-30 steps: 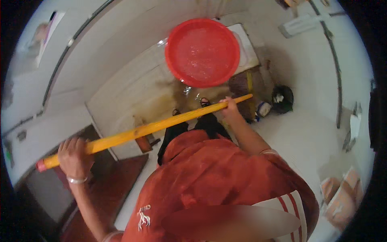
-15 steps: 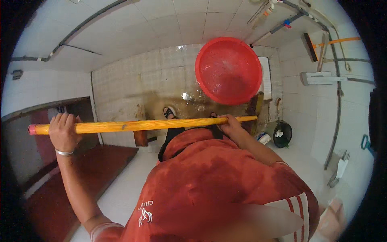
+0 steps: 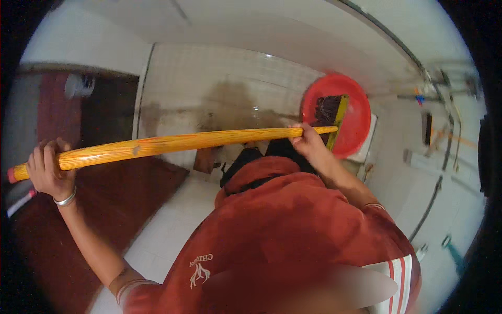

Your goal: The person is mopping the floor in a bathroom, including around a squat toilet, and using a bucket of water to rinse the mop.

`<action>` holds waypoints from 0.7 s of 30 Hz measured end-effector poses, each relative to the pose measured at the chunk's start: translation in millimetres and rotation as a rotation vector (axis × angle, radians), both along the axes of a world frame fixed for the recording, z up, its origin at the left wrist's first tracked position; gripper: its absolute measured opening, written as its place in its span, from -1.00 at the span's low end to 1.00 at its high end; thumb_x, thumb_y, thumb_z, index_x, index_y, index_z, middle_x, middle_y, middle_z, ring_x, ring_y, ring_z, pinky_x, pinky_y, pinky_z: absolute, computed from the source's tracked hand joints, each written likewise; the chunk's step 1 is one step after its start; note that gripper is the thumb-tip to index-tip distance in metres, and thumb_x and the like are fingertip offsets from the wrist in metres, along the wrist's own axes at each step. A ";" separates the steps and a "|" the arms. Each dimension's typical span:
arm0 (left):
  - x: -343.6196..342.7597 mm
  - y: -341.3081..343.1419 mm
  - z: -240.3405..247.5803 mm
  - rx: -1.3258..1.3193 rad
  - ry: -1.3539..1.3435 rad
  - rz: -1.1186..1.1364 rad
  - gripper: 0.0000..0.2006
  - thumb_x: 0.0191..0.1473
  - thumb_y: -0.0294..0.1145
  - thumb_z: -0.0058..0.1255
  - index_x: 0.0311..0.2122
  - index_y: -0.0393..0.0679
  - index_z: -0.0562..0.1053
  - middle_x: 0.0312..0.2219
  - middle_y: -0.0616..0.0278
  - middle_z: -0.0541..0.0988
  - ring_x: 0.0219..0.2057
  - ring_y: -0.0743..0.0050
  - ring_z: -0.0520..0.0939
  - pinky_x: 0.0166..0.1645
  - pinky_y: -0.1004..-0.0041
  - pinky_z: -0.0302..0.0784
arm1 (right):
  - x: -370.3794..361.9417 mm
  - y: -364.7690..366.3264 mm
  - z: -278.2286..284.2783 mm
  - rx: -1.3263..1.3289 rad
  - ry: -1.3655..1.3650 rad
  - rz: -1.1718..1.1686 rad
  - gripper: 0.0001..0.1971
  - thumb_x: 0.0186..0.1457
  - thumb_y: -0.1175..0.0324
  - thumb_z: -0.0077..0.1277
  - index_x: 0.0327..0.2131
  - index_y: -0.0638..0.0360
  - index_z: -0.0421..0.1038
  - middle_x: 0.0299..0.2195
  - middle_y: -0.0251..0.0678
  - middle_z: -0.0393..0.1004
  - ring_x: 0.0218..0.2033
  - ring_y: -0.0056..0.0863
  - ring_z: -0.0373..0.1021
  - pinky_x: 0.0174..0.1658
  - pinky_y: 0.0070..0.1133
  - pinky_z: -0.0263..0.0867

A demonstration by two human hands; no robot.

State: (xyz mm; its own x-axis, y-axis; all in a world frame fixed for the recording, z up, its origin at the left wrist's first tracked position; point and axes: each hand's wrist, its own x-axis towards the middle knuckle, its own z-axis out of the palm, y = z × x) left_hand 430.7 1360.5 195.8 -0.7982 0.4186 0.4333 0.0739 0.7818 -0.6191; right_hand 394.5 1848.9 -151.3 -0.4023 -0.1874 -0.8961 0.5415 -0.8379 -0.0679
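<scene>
Both my hands hold a long mop by its yellow wood-patterned handle (image 3: 193, 140), which slants slightly upward from left to right. My left hand (image 3: 51, 170) is wrapped round the thick end, near its pink cap. Farther down, my right hand (image 3: 309, 144) is closed round the thinner part near the head. The mop's head has a yellow-green bar (image 3: 340, 116) with dark strands (image 3: 325, 109) along one side. In this view the head overlaps a round red basin (image 3: 361, 102); whether it touches the inside I cannot tell.
Pale tiles with wet brown patches (image 3: 225, 112) lie ahead. A doorway with a dark red floor (image 3: 125, 204) opens at the left. On the right wall are pipes (image 3: 442, 191), a hanging brush (image 3: 428, 128) and a teal-handled object (image 3: 454, 254).
The mop's head has come into view over the basin. My left hand has moved left, and the right hand up and right with the handle. The whole view has also shifted.
</scene>
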 end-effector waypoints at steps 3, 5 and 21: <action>33.2 -13.8 13.3 -0.048 0.087 0.041 -0.88 -0.22 -0.38 0.08 -0.52 -0.12 0.41 -0.52 0.23 0.49 -0.52 0.29 0.48 -0.44 0.42 0.32 | -30.4 -33.3 -14.5 -0.006 0.022 0.095 -0.96 0.01 0.52 -0.22 -0.48 0.24 0.21 -0.54 -0.25 0.31 -0.46 -0.36 0.33 -0.30 -0.46 0.34; 52.7 -14.9 19.7 -0.125 0.128 0.122 -0.89 -0.22 -0.41 0.12 -0.53 -0.11 0.43 -0.51 0.23 0.51 -0.53 0.31 0.49 -0.46 0.43 0.33 | -57.7 -69.0 -3.3 0.094 0.040 0.214 -0.95 0.00 0.51 -0.21 -0.50 0.23 0.20 -0.55 -0.25 0.30 -0.46 -0.36 0.31 -0.29 -0.48 0.33; 94.6 60.1 62.6 -0.476 0.485 0.744 -0.76 -0.23 -0.38 0.20 -0.51 0.05 0.32 -0.51 0.38 0.38 -0.32 0.37 0.45 -0.08 0.35 0.30 | -199.5 -309.9 -55.9 0.015 0.018 1.227 -0.83 0.09 0.31 -0.30 -0.42 0.17 0.23 -0.49 -0.25 0.34 -0.42 -0.33 0.32 -0.30 -0.43 0.30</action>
